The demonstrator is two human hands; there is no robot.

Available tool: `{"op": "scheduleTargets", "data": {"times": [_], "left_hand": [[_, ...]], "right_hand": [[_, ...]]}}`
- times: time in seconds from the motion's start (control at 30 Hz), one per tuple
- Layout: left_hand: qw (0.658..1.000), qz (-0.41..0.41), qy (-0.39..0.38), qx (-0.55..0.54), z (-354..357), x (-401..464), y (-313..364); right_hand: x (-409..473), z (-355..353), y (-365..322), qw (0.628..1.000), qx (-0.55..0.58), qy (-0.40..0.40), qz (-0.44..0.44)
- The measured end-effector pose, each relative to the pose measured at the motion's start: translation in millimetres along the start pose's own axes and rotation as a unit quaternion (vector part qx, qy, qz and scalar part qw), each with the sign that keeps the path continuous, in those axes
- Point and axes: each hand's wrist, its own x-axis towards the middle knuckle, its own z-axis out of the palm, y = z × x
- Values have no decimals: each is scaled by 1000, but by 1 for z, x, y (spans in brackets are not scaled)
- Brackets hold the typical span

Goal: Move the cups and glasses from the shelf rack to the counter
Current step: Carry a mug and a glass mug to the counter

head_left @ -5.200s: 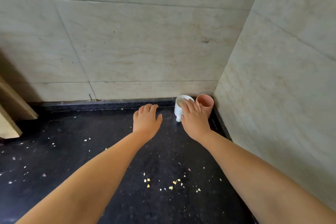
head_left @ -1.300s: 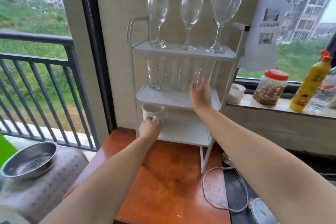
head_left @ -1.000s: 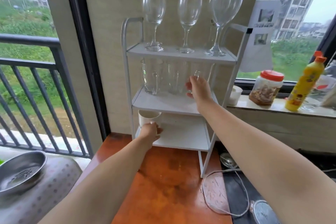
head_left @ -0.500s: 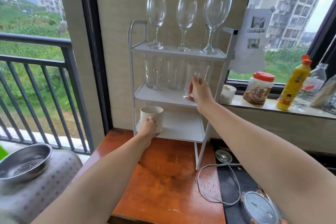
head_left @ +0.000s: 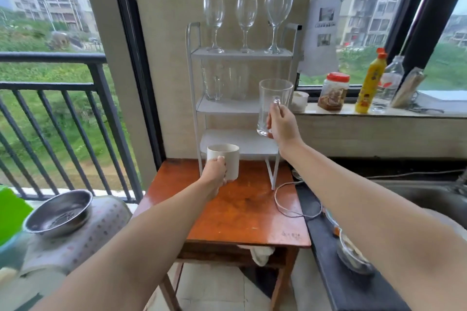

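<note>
While both arms reach forward in the head view, the left hand (head_left: 216,171) has its fingers (head_left: 222,160) closed around a white mug (head_left: 223,160), held upright just in front of the shelf rack (head_left: 193,98), above the far edge of the wooden table (head_left: 227,212). The mug sits at about 1 o'clock from that hand, its body showing past the thumb. The right hand (head_left: 281,125) has its fingers (head_left: 276,111) closed on the handle of a clear glass mug (head_left: 274,105), which stands upright in the air at 11 o'clock from the hand, off the rack's right post and level with the middle shelf. On the top shelf stand three wine glasses (head_left: 246,24) in a row. On the middle shelf, toward its left, clear glasses (head_left: 223,82) remain; how many I cannot tell. At 3 o'clock from the rack, a window ledge (head_left: 379,113) carries a red-lidded jar (head_left: 333,91) and a yellow bottle (head_left: 370,82).
</note>
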Motion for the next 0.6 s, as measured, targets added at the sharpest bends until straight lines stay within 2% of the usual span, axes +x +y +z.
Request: {"op": "scheduleTargets", "data": {"times": [0.13, 0.4, 0.53, 0.6], "left_hand": [[999, -19, -28, 7, 1, -51, -23], [988, -110, -111, 20, 49, -130, -83], [976, -109, -177, 63, 98, -166, -105], [967, -82, -212, 112, 124, -180, -113]], "right_hand": [[-59, -20, 12, 999, 5, 37, 27], [-164, -108, 65, 976, -127, 145, 104], [-214, -175, 84, 948, -217, 183, 145], [-239, -208, 87, 935, -235, 201, 171]]}}
